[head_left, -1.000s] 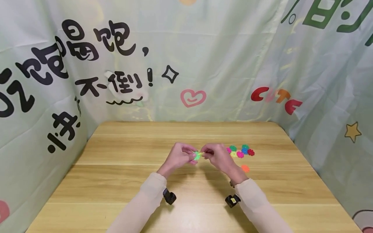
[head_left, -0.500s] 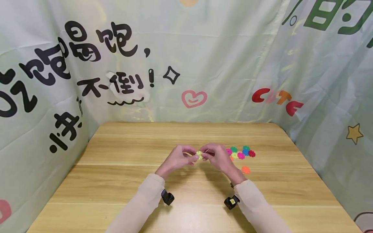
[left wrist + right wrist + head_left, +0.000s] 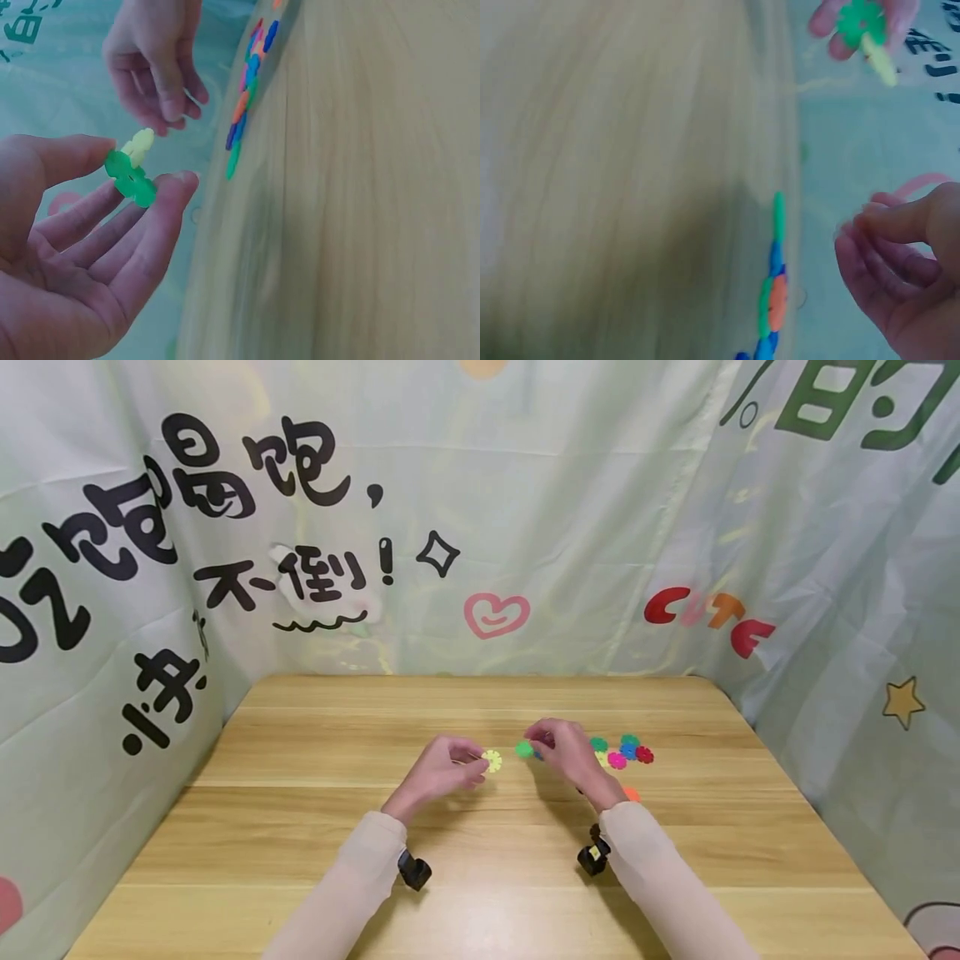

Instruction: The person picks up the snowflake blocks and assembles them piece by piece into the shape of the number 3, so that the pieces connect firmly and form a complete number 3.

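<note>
The left hand [image 3: 438, 772] is pinching a green piece [image 3: 131, 178] between thumb and fingertips, and a pale yellow piece [image 3: 492, 761] is sitting joined to it at an angle; the pair is hanging above the table [image 3: 360, 718]. Both are looking like thin plastic discs with scalloped, notched rims. The right hand [image 3: 567, 752] is hovering with loosely curled fingers, holding nothing. Near its fingertips a bright green disc [image 3: 524, 749] is lying on the wood, while a pink disc [image 3: 617, 761], a blue disc [image 3: 628, 752] and a dark red disc [image 3: 645, 755] are lying clustered beyond. The right wrist is partly hiding an orange disc [image 3: 632, 794]. Straight grain is running across the table, and a creased, printed cloth [image 3: 585, 527] is hanging behind
</note>
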### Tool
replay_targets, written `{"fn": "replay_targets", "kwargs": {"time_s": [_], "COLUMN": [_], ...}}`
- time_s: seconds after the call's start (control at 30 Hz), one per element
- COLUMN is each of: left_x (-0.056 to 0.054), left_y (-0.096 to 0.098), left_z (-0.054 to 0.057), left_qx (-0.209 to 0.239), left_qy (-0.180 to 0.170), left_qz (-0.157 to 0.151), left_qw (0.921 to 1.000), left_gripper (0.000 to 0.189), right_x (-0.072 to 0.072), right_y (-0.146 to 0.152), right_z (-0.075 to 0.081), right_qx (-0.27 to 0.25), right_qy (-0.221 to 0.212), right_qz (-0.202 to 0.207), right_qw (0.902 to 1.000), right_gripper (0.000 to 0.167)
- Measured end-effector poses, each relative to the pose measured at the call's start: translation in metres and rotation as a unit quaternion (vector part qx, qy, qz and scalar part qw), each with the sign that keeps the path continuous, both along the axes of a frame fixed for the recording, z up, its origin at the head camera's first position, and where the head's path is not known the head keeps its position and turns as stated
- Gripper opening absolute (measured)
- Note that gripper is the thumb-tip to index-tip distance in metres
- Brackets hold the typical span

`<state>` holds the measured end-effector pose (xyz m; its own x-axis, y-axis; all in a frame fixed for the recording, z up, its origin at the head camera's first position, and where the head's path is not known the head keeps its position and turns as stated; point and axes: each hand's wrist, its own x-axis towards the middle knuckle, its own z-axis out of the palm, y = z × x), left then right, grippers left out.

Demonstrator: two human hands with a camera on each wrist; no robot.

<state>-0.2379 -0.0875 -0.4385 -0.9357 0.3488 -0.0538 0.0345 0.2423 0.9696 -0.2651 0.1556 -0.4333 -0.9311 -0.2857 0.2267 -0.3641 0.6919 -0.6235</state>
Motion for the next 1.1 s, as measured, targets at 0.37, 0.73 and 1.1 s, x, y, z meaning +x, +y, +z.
{"fn": "replay_targets", "kwargs": {"time_s": [0.37, 0.73, 1.1], "left_x": [-0.002, 0.001, -0.003], "left_y": [-0.009, -0.010, -0.013], "left_z": [-0.006, -0.007, 0.001], "left_qx": [-0.012, -0.012, 0.001], "left_qy": [0.023, -0.007, -0.002], "left_qz": [-0.005, 0.012, 0.011], "left_qw": [0.9996, 0.9998, 0.9999], "left_gripper": [0.028, 0.032, 0.033], "right_x": [-0.021, -0.025, -0.027], "right_y": [-0.003, -0.010, -0.019], "right_z": [-0.010, -0.022, -0.020], "right_qx": [0.065, 0.121, 0.101], "right_qy": [-0.039, 0.000, 0.022], "right_qz": [0.018, 0.039, 0.060], "right_qw": [0.9970, 0.9919, 0.9928], "right_gripper": [0.018, 0.020, 0.007]}}
